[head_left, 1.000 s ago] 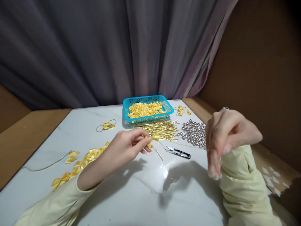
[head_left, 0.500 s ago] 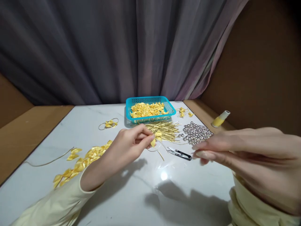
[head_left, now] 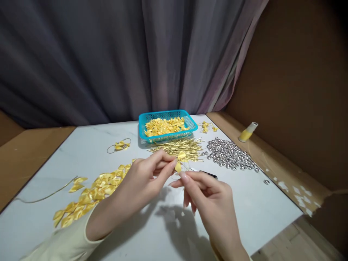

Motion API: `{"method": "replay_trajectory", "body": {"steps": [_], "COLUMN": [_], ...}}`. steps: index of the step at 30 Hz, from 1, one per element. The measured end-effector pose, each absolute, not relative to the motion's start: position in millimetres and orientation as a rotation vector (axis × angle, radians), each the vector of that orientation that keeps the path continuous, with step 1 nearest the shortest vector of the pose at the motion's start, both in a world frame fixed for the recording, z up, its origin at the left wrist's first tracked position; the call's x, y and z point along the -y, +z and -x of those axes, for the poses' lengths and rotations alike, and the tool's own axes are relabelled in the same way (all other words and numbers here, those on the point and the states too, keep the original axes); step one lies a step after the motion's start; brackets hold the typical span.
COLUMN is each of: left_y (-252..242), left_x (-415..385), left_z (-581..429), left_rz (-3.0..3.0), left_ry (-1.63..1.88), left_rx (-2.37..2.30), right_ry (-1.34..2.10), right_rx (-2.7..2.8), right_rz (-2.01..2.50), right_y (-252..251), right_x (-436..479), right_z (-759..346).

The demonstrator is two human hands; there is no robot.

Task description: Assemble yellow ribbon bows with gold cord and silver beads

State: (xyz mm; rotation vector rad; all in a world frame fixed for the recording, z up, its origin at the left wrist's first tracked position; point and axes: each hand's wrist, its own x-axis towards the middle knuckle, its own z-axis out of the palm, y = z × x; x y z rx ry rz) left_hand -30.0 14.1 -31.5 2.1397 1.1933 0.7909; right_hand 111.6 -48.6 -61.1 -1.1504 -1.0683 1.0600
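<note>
My left hand [head_left: 148,181] pinches a small yellow bow [head_left: 181,157] between thumb and fingertips over the middle of the table. Thin gold cord hangs in a loop from the bow. Just below it, my right hand [head_left: 208,194] has thumb and index finger pressed together on the cord [head_left: 187,166]. Behind my right hand, black-handled snips [head_left: 208,174] are partly hidden. A pile of yellow bows [head_left: 94,190] lies left of my left hand. Beyond my hands is a bundle of gold cords [head_left: 181,148].
A blue basket [head_left: 168,137] of yellow bows stands at the back. Silver beads [head_left: 228,154] are spread at the right. Finished-looking bow loops [head_left: 121,145] lie back left, and a yellow-white tube [head_left: 248,132] stands on the right ledge.
My right hand has moved left and inward from the right side, and now meets the cord beside the bow. The view has shifted slightly to the right. My left hand still holds the bow.
</note>
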Motion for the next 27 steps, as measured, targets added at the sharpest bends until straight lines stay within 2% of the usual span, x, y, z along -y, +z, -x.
{"method": "replay_trajectory", "body": {"steps": [10, 27], "left_y": [-33.6, -42.6], "left_x": [-6.4, -8.2], "left_z": [26.2, 22.3], "left_rz": [-2.074, -2.171], "left_ry": [0.795, 0.821], "left_rx": [-1.117, -1.065], "right_ry": [0.972, 1.098], "right_rx": [1.256, 1.257], "right_rz": [1.216, 1.227], "right_y": [-68.0, -64.8], "right_x": [41.7, 37.5], "right_z": [-118.0, -125.4]}}
